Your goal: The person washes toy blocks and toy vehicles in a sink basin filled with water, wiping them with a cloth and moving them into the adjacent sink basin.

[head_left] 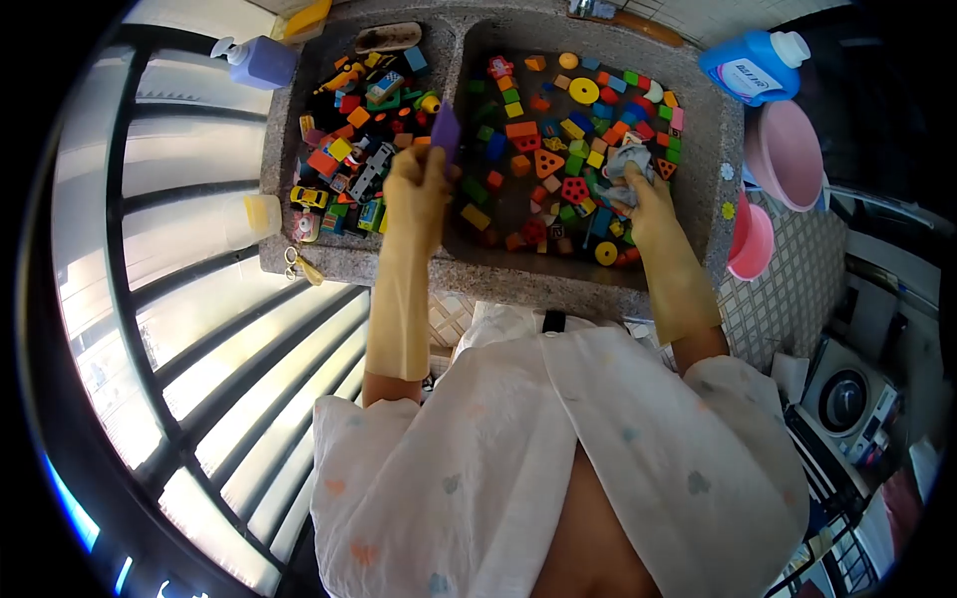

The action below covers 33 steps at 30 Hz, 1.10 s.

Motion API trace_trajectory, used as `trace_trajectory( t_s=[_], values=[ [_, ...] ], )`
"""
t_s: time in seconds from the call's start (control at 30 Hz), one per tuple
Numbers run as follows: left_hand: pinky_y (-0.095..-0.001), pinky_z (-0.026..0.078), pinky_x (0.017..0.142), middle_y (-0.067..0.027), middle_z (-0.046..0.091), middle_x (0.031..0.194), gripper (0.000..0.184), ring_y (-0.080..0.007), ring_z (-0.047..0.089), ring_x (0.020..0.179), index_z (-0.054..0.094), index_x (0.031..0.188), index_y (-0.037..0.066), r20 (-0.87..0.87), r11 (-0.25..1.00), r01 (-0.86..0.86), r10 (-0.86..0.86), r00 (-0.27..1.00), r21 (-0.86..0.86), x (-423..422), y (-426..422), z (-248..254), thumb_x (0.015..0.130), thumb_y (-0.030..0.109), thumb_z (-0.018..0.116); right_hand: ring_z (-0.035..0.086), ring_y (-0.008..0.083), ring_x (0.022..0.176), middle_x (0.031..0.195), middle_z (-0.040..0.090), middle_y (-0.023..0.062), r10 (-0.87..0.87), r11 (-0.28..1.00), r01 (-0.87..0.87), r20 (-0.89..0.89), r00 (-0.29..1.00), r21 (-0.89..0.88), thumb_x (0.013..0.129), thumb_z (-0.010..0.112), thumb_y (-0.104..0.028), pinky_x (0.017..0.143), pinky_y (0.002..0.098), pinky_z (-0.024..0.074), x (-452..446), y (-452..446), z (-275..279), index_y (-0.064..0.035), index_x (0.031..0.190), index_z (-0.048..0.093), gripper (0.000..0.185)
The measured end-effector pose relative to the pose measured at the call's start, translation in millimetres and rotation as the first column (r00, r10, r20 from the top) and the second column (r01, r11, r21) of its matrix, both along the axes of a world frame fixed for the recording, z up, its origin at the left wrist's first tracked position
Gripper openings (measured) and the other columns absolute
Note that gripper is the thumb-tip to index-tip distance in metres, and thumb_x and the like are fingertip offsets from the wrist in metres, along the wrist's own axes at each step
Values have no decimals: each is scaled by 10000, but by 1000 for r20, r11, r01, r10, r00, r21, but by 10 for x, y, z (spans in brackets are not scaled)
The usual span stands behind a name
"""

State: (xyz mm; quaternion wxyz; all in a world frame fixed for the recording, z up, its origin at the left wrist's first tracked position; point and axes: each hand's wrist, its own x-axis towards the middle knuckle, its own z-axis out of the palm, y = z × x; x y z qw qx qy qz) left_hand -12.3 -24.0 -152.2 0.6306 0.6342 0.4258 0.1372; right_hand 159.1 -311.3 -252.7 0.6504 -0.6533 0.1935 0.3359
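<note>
In a yellow rubber glove, my left hand (420, 179) pinches a flat purple block (446, 134) above the divider between the two basins. My right hand (644, 191), gloved too, is closed on a grey-blue cloth (628, 166) over the right basin. Colourful toy blocks lie in the water around it, among them a yellow disc (584, 91), a red triangle with holes (548, 163) and a red pentagon (575, 190). Toy cars and more blocks fill the left basin, with a yellow car (309, 197) at its left side.
The stone sink (558, 289) has a purple pump bottle (261, 64) at its left corner and a blue bottle (755, 68) at its right. Pink basins (788, 154) stand to the right. Metal bars (189, 369) run along the left; a washing machine (845, 397) is lower right.
</note>
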Motion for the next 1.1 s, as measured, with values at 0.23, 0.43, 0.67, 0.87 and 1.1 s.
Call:
trace_trajectory(
  t_s=[0.23,0.43,0.67,0.87,1.1],
  values=[
    [-432,564,817,-108,740,1121,412,-319,714,988,693,1232,112,-441,466,268,314,841,843,-360,1089,-26,927,385,738,643,279,1131,1173,662,112,-90,996,90,27,996,22,969,717,-369,984,486,539,-34,-390,15,-63,1391,523,556],
    [-425,538,922,-114,713,1166,352,-299,661,1080,687,1232,111,-292,551,246,-5,957,798,358,312,-117,915,249,756,646,243,1114,1153,670,98,-164,984,166,34,986,-64,966,714,-367,992,462,523,-69,-572,130,-69,1369,547,529],
    [-435,480,1099,-147,512,1525,572,-320,500,1391,577,1435,182,-548,398,870,-676,492,290,1435,-920,-1084,906,299,761,624,244,1139,1225,640,128,-7,997,18,159,987,-70,931,742,-406,968,422,523,-223,-831,300,-21,1370,547,616],
    [-486,381,1205,-122,258,1686,967,-376,262,1540,309,1609,254,-692,64,990,-710,133,125,1482,-1716,-1406,817,315,859,639,178,1049,1189,654,83,-56,996,67,172,984,-60,969,715,-316,882,346,547,-301,-1033,288,-20,1360,591,506],
    [-452,536,1032,-172,585,1437,629,-392,562,1324,542,1418,83,-675,3,972,-720,-161,-235,1300,-1797,-2106,893,312,803,640,179,1033,1189,652,76,-90,995,94,113,990,-28,950,734,-367,904,351,541,-348,-1074,222,-17,1338,604,539]
  ],
)
